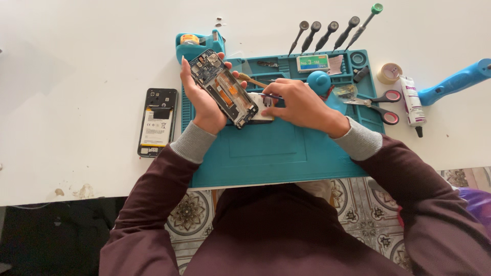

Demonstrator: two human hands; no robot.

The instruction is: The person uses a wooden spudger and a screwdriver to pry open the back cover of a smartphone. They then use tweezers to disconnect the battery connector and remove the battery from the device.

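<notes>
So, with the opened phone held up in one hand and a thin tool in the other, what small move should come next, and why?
Probably bring the tool tip up to the phone frame. The left hand holds the frame tilted above the blue mat, boards exposed, while the right hand keeps the thin tool low beside a white part, not yet touching the frame.

Small rectangular box (312, 63), green-blue-white label, far on mat. White tube (411, 101) w/ purple print, right of mat. Phone battery's white label (155, 128), left on table.
</notes>
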